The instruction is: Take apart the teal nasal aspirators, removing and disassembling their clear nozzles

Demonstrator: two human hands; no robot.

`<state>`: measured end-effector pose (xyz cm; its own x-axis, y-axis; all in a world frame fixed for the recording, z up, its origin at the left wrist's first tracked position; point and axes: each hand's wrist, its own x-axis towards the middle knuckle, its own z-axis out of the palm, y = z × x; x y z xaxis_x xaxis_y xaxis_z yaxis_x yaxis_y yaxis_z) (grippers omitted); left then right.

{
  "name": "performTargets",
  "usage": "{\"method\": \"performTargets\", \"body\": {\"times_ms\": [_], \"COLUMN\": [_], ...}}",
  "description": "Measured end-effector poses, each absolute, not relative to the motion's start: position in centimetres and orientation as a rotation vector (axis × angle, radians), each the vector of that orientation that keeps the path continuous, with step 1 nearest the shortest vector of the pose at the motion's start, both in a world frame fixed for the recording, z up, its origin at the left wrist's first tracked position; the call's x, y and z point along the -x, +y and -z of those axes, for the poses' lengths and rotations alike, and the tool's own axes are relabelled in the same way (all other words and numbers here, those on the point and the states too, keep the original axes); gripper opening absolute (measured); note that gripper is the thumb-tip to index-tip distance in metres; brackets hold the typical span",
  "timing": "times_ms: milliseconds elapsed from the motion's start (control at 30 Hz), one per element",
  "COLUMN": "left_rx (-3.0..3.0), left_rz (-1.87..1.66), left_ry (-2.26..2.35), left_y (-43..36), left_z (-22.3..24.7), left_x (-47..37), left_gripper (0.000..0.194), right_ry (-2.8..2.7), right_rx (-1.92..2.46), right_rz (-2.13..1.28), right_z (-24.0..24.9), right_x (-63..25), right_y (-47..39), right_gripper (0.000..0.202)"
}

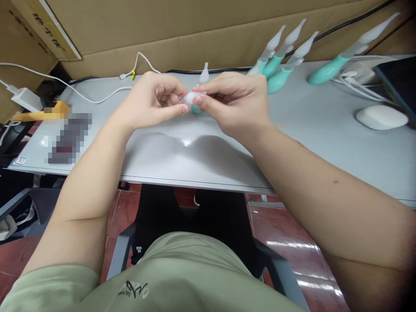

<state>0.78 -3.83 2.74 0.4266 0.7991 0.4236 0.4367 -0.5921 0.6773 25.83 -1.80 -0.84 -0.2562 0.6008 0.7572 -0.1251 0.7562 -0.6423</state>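
Above the middle of the desk, my left hand [159, 102] and my right hand [237, 102] meet at a small translucent white piece [191, 98]. Left thumb and fingers pinch its left end, and the right thumb and forefinger close on its right end. Just below and behind the piece, a bit of a teal bulb [196, 109] shows; my fingers hide most of it. Past the hands a white pointed nozzle [204, 73] stands upright, its lower part partly hidden.
Several teal bulbs with white nozzles [278, 78] stand at the back right of the grey desk [195, 160]; another [329, 69] leans farther right. A white mouse [381, 117] lies at the right. White cables, an adapter [28, 99] and a blurred dark object [69, 138] are at the left.
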Motion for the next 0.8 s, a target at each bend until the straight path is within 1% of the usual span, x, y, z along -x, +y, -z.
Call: {"method": "performTargets", "body": {"times_ms": [67,133,200,267,400,533,600,733,800], "left_rx": [-2.193,-2.176,-2.167,-2.164,-2.156,-2.159,-2.151,-2.145,-2.14], "left_rz": [-1.047,-1.087,-1.141,-1.181,-1.169,-1.128,-1.111,-1.059,-1.083], "left_ry": [1.049,1.019,0.985,0.964,0.92,0.932,0.933,0.906,0.922], "left_y": [-3.5,-3.1,-2.7,-2.4,-2.5,-3.0,-2.9,-2.7,-2.8], "left_z": [-2.7,-2.7,-2.7,-2.7,-3.1,-3.4,-3.3,-3.1,-3.2], "left_x": [-0.5,-0.1,0.4,0.7,0.8,0.8,0.9,0.8,0.5], "left_gripper": [0.038,0.047,0.059,0.065,0.058,0.049,0.046,0.048,0.048], "right_ry": [-1.643,-1.621,-1.653,-1.734,-1.992,-2.214,-2.314,-2.432,-2.386], "right_rx": [0.366,0.39,0.426,0.446,0.406,0.315,0.318,0.346,0.372], "right_rz": [-0.684,-0.684,-0.724,-0.788,-0.887,-0.843,-0.808,-0.794,-0.82], "right_z": [0.6,0.2,-0.1,-0.2,0.3,1.5,2.1,2.7,2.5], "right_x": [-25.8,-26.0,-26.3,-26.6,-26.5,-25.6,-25.2,-25.1,-25.5], "right_y": [-2.0,-2.4,-2.9,-3.4,-4.1,-4.4,-4.3,-3.7,-3.6], "right_gripper": [0.044,0.048,0.046,0.038,0.02,0.007,0.005,0.003,0.012]}}
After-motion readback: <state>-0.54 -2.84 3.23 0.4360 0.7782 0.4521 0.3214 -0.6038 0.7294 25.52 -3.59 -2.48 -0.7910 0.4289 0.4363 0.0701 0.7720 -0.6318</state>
